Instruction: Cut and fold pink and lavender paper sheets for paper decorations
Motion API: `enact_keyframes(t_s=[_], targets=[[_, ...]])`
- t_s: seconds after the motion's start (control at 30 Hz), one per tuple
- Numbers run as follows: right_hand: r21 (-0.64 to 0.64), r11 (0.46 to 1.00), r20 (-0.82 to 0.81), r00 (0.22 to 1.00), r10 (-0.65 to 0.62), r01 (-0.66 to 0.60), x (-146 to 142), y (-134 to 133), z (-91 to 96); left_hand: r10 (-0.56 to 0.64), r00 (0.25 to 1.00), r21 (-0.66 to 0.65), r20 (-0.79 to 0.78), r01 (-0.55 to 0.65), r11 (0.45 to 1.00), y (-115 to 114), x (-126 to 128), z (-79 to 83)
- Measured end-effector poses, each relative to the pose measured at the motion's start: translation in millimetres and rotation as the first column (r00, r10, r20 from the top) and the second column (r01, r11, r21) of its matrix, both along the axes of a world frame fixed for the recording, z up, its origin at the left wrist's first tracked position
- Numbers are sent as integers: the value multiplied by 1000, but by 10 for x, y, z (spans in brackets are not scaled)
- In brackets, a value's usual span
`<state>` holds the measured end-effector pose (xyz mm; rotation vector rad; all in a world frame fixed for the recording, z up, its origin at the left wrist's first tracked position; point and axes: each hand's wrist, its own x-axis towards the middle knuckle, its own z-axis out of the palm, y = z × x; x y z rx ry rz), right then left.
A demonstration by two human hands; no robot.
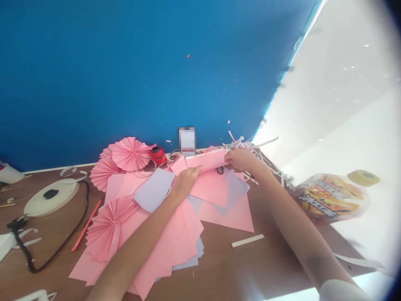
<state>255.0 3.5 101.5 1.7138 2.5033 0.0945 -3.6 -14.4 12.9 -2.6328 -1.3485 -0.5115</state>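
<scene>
Left hand [184, 182] lies open, fingers pressing one end of a folded pink paper strip [205, 161]; right hand [240, 159] grips the other end. Strip sits just above loose pink sheets [216, 190] on a wooden table [219, 267], near pink paper fans [130, 154].

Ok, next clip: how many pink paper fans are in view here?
3. One pink paper fan overlaps a second pink paper fan at the far side of the wooden table; a third pink paper fan lies on the pink paper sheets. More may be hidden.
</scene>
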Motion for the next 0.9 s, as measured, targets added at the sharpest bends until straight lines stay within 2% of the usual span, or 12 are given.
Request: enact_keyframes(t_s=[0.23,0.37,0.57,0.67,0.73,0.77,0.83,0.9], targets=[[27,992,-8,992,-127,127,43,-87,145,19,1000,-6,-24,-19,1000,-6,3,22],[75,987,-10,990,-141,142,34,-89,163,48,998,-25,-29,-49,998,-16,13,44],[177,972,-38,988,-151,156,-31,-119,108,-28,999,57,22,26,998,7,47,-83],[192,924,-64,944,-323,330,-94,-165,71,-40,996,87,81,32,996,21,56,-140],[98,889,-59,894,-444,448,-102,-171,63,-22,993,95,120,11,995,20,53,-140],[8,888,-38,887,-460,460,-96,-164,64,-11,990,97,138,-3,995,18,50,-129],[-219,889,32,913,-406,403,-82,-137,66,-3,987,104,163,-14,994,9,46,-99],[-380,857,80,935,-344,348,-93,-110,53,-14,985,119,174,-7,993,-3,45,-68]])
